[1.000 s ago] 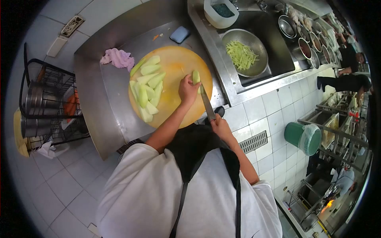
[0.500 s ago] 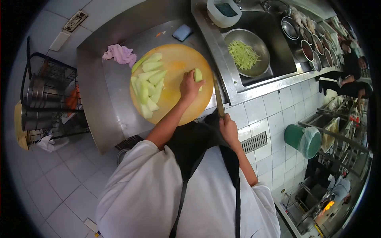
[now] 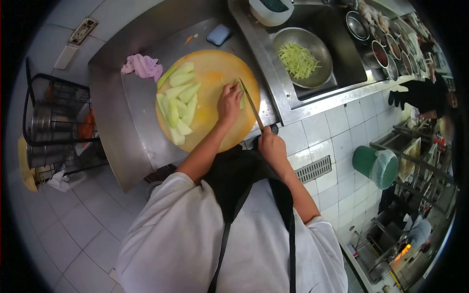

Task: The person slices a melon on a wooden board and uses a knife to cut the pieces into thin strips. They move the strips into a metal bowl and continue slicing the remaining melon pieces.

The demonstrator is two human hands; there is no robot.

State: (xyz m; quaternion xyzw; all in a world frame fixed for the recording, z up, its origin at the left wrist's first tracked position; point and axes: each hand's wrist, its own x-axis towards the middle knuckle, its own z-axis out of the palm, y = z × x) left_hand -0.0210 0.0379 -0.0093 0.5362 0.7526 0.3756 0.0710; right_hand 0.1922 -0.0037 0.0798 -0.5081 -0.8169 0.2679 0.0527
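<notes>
Standing at the steel counter

A person in a white shirt and black apron faces the counter, whose raised back edge stands against a tiled wall. On its right adjoins a sink with a dark basin. At the left end stands a black wire rack holding steel pots. Most of the counter's near right part is taken up by a round yellow cutting board, lying flat. A metal bowl sits in the sink, with pale green shreds heaped in it; a white container stands by the basin's far left corner.

The right hand is closed around the handle of a long knife, its blade pointing away over the board's right side. The left hand rests there too, fingers bent and drawn close over a pale green piece, mostly hidden; the blade lies right beside those fingertips, and whether it touches the piece cannot be told.

A crumpled purple cloth lies left of the board. Pale green wedges are piled along the board's left side, some overlapping. Beyond the board lies a blue sponge, with small orange scraps near it.
</notes>
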